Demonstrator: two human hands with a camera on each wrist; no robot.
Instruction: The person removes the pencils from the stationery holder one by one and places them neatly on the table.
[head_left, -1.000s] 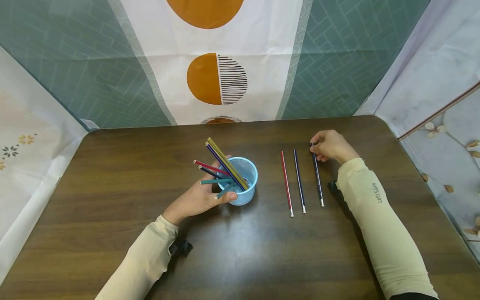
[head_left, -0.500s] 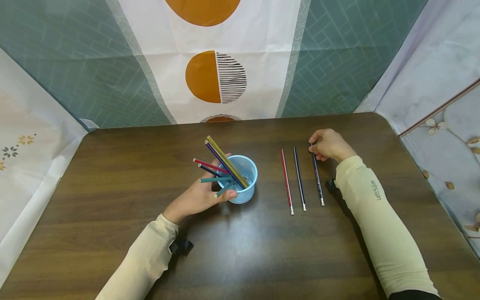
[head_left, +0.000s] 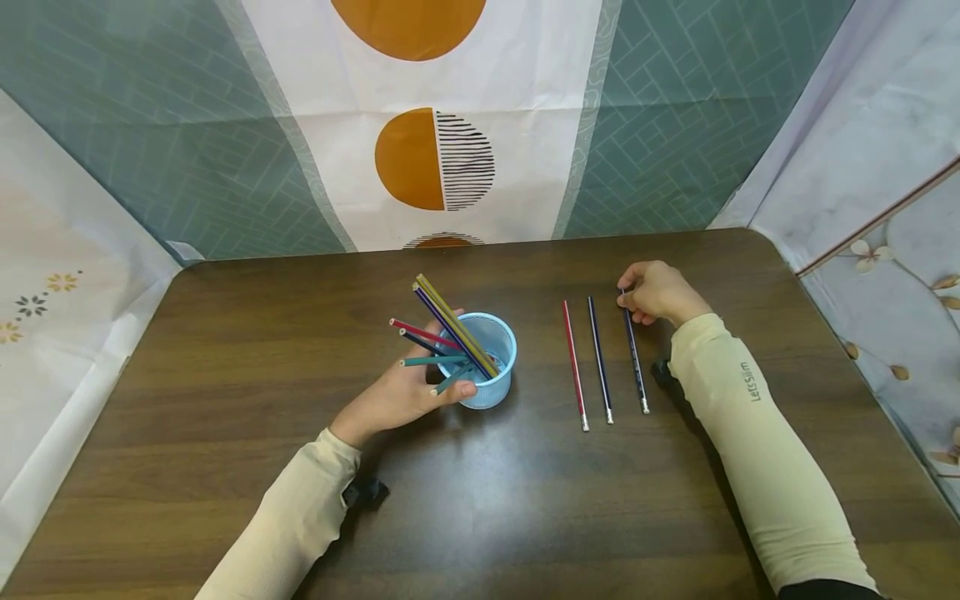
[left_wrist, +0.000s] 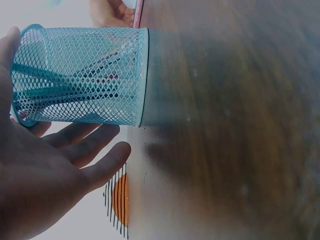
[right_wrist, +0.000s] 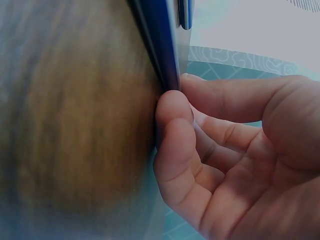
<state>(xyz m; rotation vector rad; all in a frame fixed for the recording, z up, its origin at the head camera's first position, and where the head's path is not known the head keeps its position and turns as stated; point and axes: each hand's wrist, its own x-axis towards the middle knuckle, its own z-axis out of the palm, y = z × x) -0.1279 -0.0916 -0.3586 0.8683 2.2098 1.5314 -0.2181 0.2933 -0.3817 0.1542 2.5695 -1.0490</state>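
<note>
My left hand [head_left: 401, 396] grips a light blue mesh pencil cup [head_left: 486, 397] from its left side, thumb in front and fingers behind. Several pencils, such as a yellow one [head_left: 450, 317] and a teal one [head_left: 427, 361], lean leftward out of the cup. In the left wrist view the mesh cup [left_wrist: 80, 75] shows pencils crossing inside. With thumb and fingertips my right hand [head_left: 660, 292] pinches the far end of a dark patterned pencil [head_left: 634, 358] lying on the table. The right wrist view shows this pencil's blue shaft [right_wrist: 159, 40] close up.
To the left of the pinched pencil lie a dark blue pencil [head_left: 599, 358] and a red pencil [head_left: 574, 367], roughly parallel, eraser ends toward me. All stand on a brown wooden table [head_left: 480, 517]. A patterned curtain [head_left: 525, 167] hangs behind its far edge.
</note>
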